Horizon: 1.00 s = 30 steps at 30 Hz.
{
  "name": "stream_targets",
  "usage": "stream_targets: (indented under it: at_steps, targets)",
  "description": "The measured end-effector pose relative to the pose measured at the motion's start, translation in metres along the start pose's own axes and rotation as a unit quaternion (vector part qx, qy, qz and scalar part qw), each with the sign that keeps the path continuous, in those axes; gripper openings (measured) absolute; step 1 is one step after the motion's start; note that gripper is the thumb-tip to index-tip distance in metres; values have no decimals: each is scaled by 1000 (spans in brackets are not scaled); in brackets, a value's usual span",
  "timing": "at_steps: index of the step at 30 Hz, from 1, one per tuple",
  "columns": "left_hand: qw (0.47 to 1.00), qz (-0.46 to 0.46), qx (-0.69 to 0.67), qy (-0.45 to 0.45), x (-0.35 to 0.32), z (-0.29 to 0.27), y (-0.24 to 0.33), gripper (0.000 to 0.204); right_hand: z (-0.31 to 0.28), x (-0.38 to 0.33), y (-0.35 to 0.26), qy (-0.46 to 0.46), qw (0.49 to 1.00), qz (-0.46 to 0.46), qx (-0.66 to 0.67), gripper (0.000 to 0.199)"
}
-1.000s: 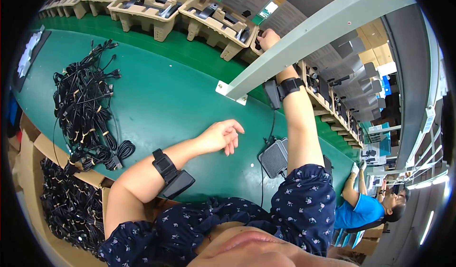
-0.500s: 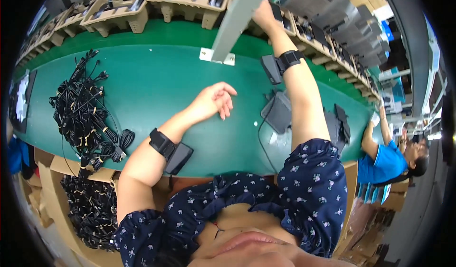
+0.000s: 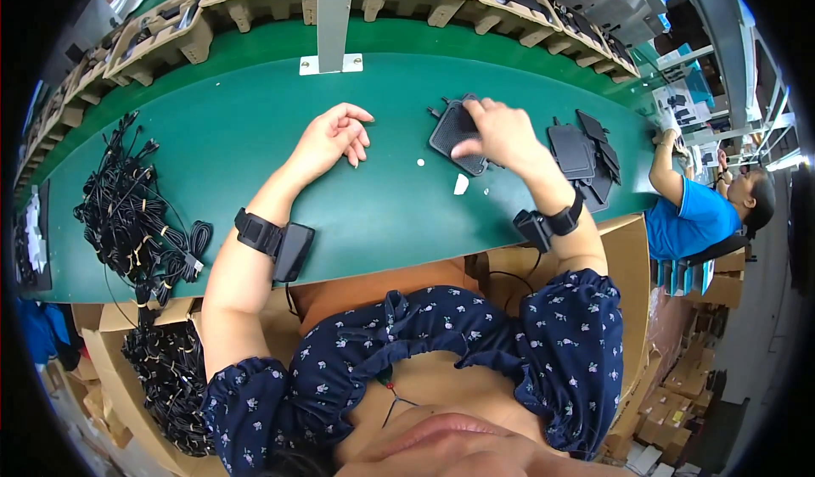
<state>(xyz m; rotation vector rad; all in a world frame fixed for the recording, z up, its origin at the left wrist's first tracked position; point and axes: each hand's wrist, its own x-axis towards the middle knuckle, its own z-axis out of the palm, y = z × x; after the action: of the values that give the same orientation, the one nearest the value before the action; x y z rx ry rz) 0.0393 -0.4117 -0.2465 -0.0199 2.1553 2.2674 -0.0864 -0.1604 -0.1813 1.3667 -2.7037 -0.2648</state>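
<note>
A: What takes up most of the view?

B: A long green workbench, curving with the lens. Along its far edge runs a row of moulded pulp trays, and a grey upright post stands on a white base plate.

A: And on the left?

B: A big tangle of black cables bundled with ties lies on the bench, well apart from both hands. More of the same fill a cardboard box below the edge.

A: The right side?

B: A stack of flat black pads sits near the right wrist. Beyond it another person in a blue shirt sits at the same bench.

A: What are the hands doing?

B: The right hand lies on a black square pad resting flat on the bench near the middle, fingers spread over its top and edge, thumb along its near side. The left hand rests empty on the green surface, fingers loosely curled, slightly apart.

A: Anything smaller?

B: Each wrist wears a black strap with a small device, and a few white scraps lie just in front of the pad.
</note>
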Motion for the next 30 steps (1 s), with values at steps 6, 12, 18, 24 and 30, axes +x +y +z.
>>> stream_targets:
  at_steps: [6, 12, 18, 24, 30]
  targets:
    - [999, 11, 35, 12, -5, -2, -7, 19, 10, -8, -42, 22, 998, -17, 56, 83]
    - [996, 37, 75, 43, -9, 12, -1, 26, 11, 18, -67, 51, 955, -10, 291, 53]
    - [993, 22, 78, 88, -13, 8, 8, 24, -19, 47, -86, 233, 914, -77, 324, 60]
    - [990, -1, -103, 94, -13, 9, 21, 25, -9, 47, -92, 184, 952, -206, 133, 72]
    - [993, 41, -84, 74, -3, 3, -1, 19, -13, 73, -60, 194, 962, -76, 174, 25]
